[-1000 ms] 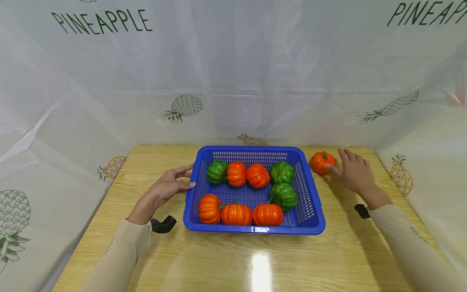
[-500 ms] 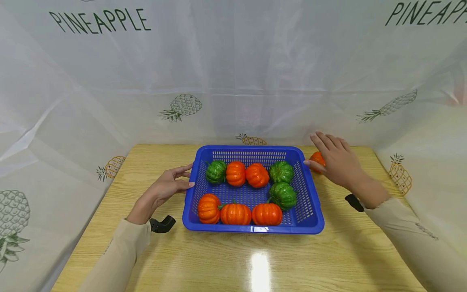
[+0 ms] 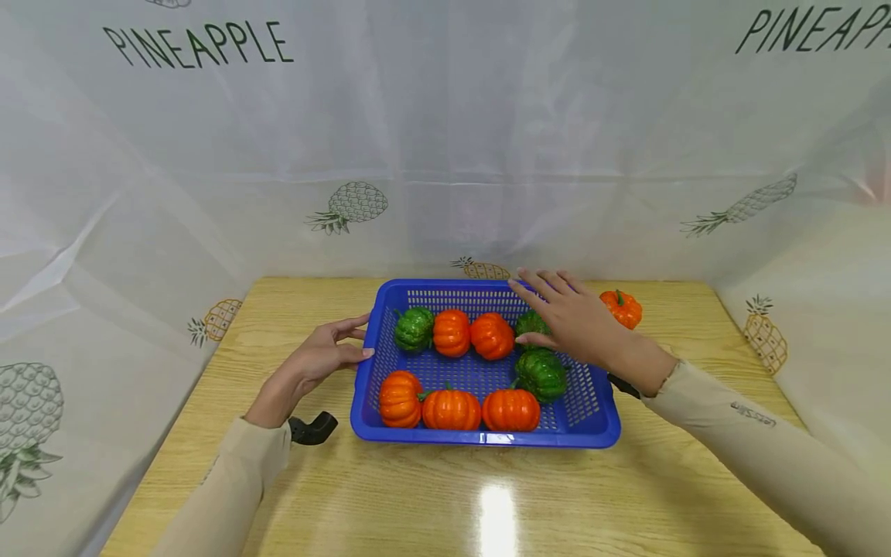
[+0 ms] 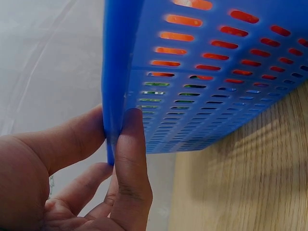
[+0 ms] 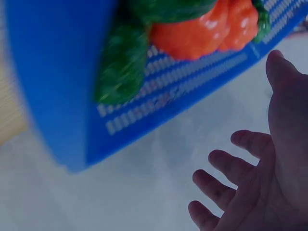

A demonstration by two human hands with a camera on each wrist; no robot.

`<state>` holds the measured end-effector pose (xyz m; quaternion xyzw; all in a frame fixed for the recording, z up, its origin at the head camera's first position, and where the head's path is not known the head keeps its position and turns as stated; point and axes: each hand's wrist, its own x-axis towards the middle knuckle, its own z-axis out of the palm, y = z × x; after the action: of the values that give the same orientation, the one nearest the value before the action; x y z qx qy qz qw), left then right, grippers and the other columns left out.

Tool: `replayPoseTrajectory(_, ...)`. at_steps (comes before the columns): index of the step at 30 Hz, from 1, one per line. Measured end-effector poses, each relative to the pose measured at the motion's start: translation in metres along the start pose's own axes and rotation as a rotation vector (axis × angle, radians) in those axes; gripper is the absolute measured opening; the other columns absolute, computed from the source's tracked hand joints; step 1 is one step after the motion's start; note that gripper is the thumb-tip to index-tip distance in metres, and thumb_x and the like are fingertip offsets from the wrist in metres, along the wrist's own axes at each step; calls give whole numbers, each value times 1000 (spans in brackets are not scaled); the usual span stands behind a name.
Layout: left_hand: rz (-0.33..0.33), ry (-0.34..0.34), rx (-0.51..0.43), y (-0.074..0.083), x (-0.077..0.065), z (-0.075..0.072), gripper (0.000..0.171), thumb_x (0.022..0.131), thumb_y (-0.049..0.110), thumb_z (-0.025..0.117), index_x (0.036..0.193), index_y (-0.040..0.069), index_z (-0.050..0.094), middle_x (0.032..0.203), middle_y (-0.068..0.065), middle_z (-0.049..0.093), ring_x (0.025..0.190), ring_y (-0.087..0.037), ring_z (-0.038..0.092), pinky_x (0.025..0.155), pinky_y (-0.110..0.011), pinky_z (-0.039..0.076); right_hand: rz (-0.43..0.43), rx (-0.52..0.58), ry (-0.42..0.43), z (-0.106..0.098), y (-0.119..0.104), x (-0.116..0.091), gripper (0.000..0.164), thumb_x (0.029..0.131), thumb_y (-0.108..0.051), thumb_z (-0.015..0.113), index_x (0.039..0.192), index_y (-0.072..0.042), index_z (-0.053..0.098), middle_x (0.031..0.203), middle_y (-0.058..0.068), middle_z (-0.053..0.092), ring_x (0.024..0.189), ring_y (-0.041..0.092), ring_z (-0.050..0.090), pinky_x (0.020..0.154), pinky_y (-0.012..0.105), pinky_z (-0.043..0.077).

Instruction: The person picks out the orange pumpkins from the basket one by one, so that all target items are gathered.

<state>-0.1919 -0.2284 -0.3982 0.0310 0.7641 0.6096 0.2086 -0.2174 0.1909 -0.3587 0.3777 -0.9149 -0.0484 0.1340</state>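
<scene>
A blue plastic basket [image 3: 431, 436] with slotted walls stands on the table, holding several small orange pumpkins [image 3: 451, 409] and a few green ones [image 3: 414, 329]. My left hand [image 3: 316, 357] is at its left side. The left wrist view shows the thumb and fingers pinching the basket's rim [image 4: 117, 62]. Over the basket's back right part hovers my right hand [image 3: 581, 323], fingers spread and nothing held. It partly covers a green pumpkin [image 3: 530, 322] in the head view. In the right wrist view, the right hand's palm and fingers [image 5: 226, 166] are apart from the pumpkins.
One orange pumpkin [image 3: 623, 309] lies on the wooden table [image 3: 390, 495] outside the basket, behind the right forearm. White sheeting [image 3: 445, 139] with printed pineapples hangs behind the table and along both sides.
My right hand has moved left from beside the loose orange pumpkin to above the basket, holding nothing. The left hand stays at the basket's rim.
</scene>
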Motion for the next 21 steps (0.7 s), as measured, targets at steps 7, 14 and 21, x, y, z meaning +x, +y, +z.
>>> replayPoseTrajectory(7,-9,8,5,-1,1,0,75,102,-1,66,167,1,28,147,-33,45,89,-14,73,91,-36,63,-78,-10,-96,8,-24,19,84,98,-56,69,159,-3,47,164,22,43,147,43,46,123,58,34)
replayPoseTrajectory(14,-19,26,13,-1,0,0,71,103,1,65,165,0,31,148,-33,46,91,-13,73,90,-33,63,-115,-32,-149,17,-34,31,83,98,-58,67,159,-5,48,164,20,43,146,42,48,124,57,34)
replayPoseTrajectory(21,-14,30,5,1,-1,2,70,104,1,65,165,-1,31,147,-34,46,89,-12,73,87,-31,63,-140,-62,-194,23,-39,41,82,97,-56,70,157,-5,50,161,21,47,145,42,49,122,56,37)
